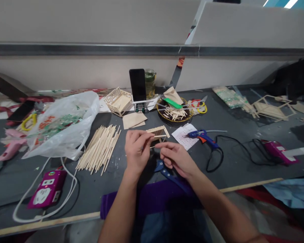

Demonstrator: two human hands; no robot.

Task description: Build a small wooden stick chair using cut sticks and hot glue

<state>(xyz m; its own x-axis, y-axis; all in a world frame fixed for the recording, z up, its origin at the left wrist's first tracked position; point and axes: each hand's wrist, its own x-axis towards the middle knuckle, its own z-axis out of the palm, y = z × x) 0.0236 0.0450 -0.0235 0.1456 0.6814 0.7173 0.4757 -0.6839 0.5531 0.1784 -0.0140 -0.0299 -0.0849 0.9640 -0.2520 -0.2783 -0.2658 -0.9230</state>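
Note:
My left hand (138, 148) is closed in a pinch on a short wooden stick (160, 136). The stick points right, in front of a small wooden stick frame (157, 129) with a slatted top. Close by on the right, my right hand (178, 158) has its fingers curled and its index finger reaching left; whatever it may hold is hidden. Below the hands lie blue-handled cutters (171, 175), partly covered by my right hand and arm. A blue hot glue gun (204, 136) rests to the right, its nozzle over a sheet of paper (184, 135).
Loose wooden sticks (98, 148) lie left, beside a plastic bag (63, 125) and purple power strip (47, 189). Behind stand a stick model (118, 101), a phone (138, 84), a glass jar (150, 84) and a basket (160, 116) of short sticks. Scissors (201, 107) lie beyond.

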